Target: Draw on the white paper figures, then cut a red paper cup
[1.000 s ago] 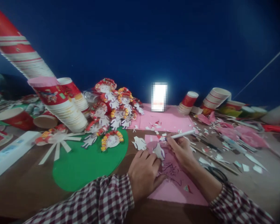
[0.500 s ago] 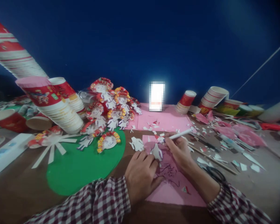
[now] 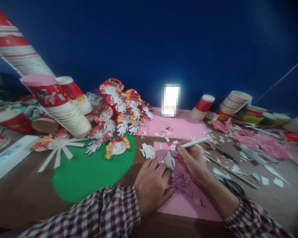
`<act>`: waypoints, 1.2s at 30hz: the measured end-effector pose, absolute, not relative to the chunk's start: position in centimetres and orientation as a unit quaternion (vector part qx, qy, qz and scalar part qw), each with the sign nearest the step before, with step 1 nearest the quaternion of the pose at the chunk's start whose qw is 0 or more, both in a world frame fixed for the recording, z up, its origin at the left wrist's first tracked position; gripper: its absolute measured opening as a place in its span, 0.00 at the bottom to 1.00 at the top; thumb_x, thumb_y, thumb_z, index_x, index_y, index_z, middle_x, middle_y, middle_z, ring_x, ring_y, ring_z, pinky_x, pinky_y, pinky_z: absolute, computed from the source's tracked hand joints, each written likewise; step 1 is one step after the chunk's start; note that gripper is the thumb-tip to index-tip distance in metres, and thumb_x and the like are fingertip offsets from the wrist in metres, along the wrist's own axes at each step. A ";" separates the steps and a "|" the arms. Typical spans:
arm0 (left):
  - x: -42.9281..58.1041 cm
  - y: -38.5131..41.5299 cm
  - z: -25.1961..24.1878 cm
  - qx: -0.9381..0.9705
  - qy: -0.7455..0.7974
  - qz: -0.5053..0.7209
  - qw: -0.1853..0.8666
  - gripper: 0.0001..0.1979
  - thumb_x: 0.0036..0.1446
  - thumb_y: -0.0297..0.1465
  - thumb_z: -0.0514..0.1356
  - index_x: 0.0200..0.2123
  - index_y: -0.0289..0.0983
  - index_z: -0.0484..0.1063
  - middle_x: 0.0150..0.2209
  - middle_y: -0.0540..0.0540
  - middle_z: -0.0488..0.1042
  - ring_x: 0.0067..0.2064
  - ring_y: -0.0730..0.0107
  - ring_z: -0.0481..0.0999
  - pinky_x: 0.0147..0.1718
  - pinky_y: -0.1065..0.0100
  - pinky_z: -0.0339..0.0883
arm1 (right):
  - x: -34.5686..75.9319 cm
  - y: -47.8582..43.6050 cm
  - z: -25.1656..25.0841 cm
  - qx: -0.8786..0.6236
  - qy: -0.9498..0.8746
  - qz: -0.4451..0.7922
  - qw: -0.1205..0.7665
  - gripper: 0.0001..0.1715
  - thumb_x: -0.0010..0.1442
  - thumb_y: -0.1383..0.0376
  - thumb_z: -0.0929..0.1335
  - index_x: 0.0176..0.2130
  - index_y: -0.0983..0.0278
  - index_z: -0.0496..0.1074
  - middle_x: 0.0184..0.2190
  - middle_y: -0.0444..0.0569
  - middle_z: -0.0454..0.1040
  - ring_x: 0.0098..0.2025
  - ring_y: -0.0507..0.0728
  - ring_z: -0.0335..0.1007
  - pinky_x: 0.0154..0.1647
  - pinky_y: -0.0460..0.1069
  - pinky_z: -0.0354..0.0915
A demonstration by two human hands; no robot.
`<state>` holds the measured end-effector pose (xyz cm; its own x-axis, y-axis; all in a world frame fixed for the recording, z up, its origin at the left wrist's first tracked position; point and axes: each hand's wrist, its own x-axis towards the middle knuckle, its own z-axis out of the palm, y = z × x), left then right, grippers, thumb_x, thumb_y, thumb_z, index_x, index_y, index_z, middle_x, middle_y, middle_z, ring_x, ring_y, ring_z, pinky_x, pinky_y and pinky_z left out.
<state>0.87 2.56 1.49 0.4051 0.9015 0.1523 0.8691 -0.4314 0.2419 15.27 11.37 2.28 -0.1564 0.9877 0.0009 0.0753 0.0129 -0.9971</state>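
Between the thumb and fingers of my right hand (image 3: 193,160) is a white marker pen (image 3: 195,142), its tip pointing left over the work. My left hand (image 3: 152,183) lies palm down, fingers stretched forward at the near edge of a white paper cutout (image 3: 168,160); whether it presses on the cutout is hidden. Under both hands is a pink sheet (image 3: 188,210) with dark pen scribbles. Just left of that cutout lies another jagged white paper cutout (image 3: 148,150). A paper doll head with red and yellow curls (image 3: 118,147) rests on a green paper shape (image 3: 89,180).
Stacked red paper cups (image 3: 62,112) lean at the left, near a heap of paper dolls (image 3: 110,96). A bright blurred screen (image 3: 171,100) stands at the back. Paper scraps, a wooden stick (image 3: 230,172) and black-handled scissors (image 3: 232,186) lie to the right.
The whole view has shifted slightly, so things sit a little further right in it. Both hands keep nearly the same pose, and the marker pen stays in my right hand.
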 end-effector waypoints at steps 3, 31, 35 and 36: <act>0.8 2.5 1.4 0.837 0.528 0.133 0.059 0.21 0.57 0.46 0.53 0.45 0.37 0.68 0.41 0.45 0.69 0.45 0.58 0.64 0.47 0.54 0.56 | 15.3 11.4 1.9 -0.469 -0.573 0.514 0.433 0.11 0.51 0.60 0.68 0.31 0.66 0.67 0.18 0.41 0.63 0.20 0.48 0.59 0.19 0.43 0.56; 0.8 2.6 1.3 0.850 0.507 0.131 0.052 0.22 0.58 0.46 0.52 0.45 0.35 0.69 0.42 0.43 0.70 0.44 0.57 0.65 0.47 0.53 0.58 | 15.7 11.1 0.8 -0.469 -0.645 0.462 0.389 0.07 0.56 0.62 0.65 0.30 0.64 0.65 0.18 0.39 0.60 0.19 0.48 0.55 0.19 0.43 0.53; 0.8 2.5 1.3 0.853 0.501 0.134 0.052 0.21 0.58 0.46 0.52 0.43 0.35 0.70 0.40 0.43 0.70 0.43 0.58 0.66 0.47 0.53 0.58 | 15.7 10.7 0.8 -0.471 -0.662 0.456 0.363 0.08 0.56 0.62 0.65 0.30 0.64 0.65 0.18 0.39 0.60 0.19 0.47 0.53 0.18 0.43 0.51; 0.8 2.5 1.3 0.853 0.502 0.135 0.050 0.21 0.58 0.46 0.52 0.43 0.35 0.70 0.40 0.43 0.70 0.43 0.58 0.66 0.47 0.53 0.58 | 15.7 10.6 0.9 -0.472 -0.669 0.448 0.359 0.07 0.56 0.62 0.65 0.30 0.64 0.65 0.18 0.39 0.60 0.19 0.48 0.54 0.19 0.43 0.52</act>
<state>0.83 2.52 1.28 0.4594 0.8698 0.1799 0.8426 -0.4909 0.2215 15.67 10.62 0.92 -0.2964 0.9534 0.0563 0.3105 0.1519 -0.9383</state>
